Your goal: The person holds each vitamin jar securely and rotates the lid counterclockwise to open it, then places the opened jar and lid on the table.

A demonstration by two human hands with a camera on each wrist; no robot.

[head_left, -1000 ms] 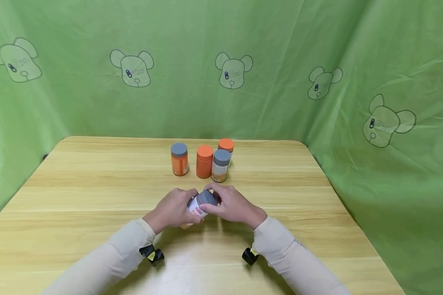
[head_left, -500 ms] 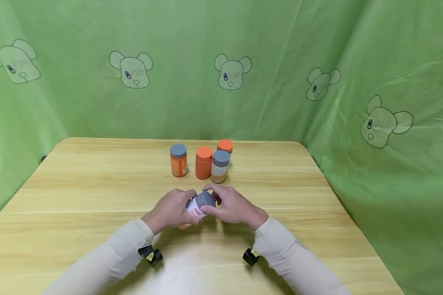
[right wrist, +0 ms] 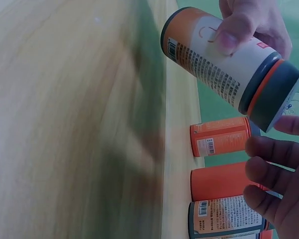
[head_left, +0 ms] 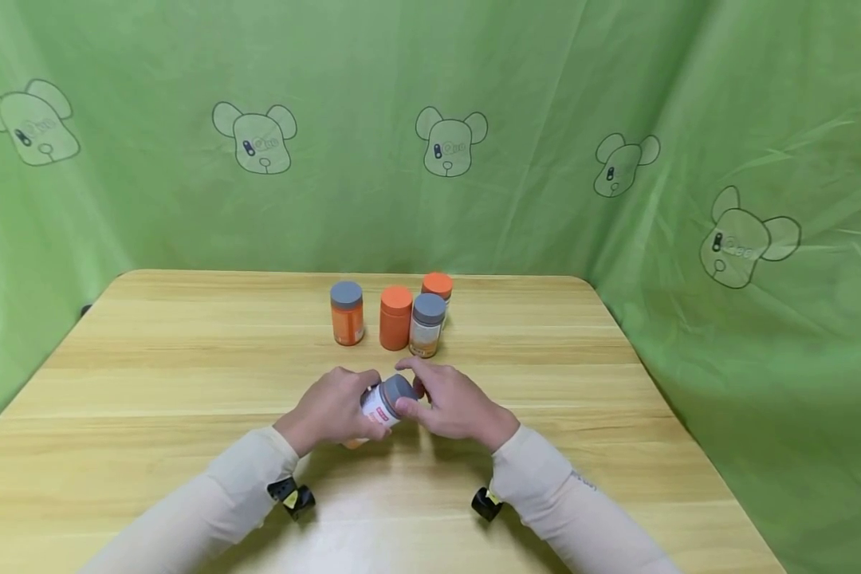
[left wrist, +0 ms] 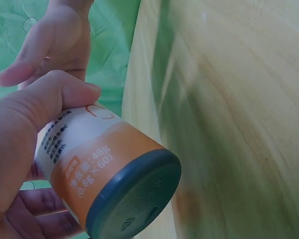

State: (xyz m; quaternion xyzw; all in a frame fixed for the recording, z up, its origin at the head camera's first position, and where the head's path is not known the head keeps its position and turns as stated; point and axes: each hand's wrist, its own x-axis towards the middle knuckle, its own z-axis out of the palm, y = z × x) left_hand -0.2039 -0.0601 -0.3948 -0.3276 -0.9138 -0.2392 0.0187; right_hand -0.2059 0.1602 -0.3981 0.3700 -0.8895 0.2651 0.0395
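My left hand [head_left: 337,410] grips a pill bottle [head_left: 380,408] round its white and orange body, tilted above the table, with its grey cap [head_left: 399,388] toward the right. In the left wrist view the bottle's dark base [left wrist: 134,199] faces the camera, and the left thumb presses on the label. My right hand [head_left: 459,405] is close beside the cap with its fingers bent loosely. From the right wrist, a narrow gap shows between most of those fingers and the cap [right wrist: 276,94]. An orange ring shows just below the cap.
Behind the hands stand a grey-capped orange bottle [head_left: 347,320], an all-orange bottle [head_left: 395,325] and a grey-capped bottle with a pale label [head_left: 426,331]. An orange-capped bottle [head_left: 438,282] is partly hidden behind them. Green cloth [head_left: 359,215] hangs past the wooden table [head_left: 186,359].
The right thumb and fingers have loosened from round the cap and stand slightly apart from it. The held bottle has shifted slightly down and left in the left hand.
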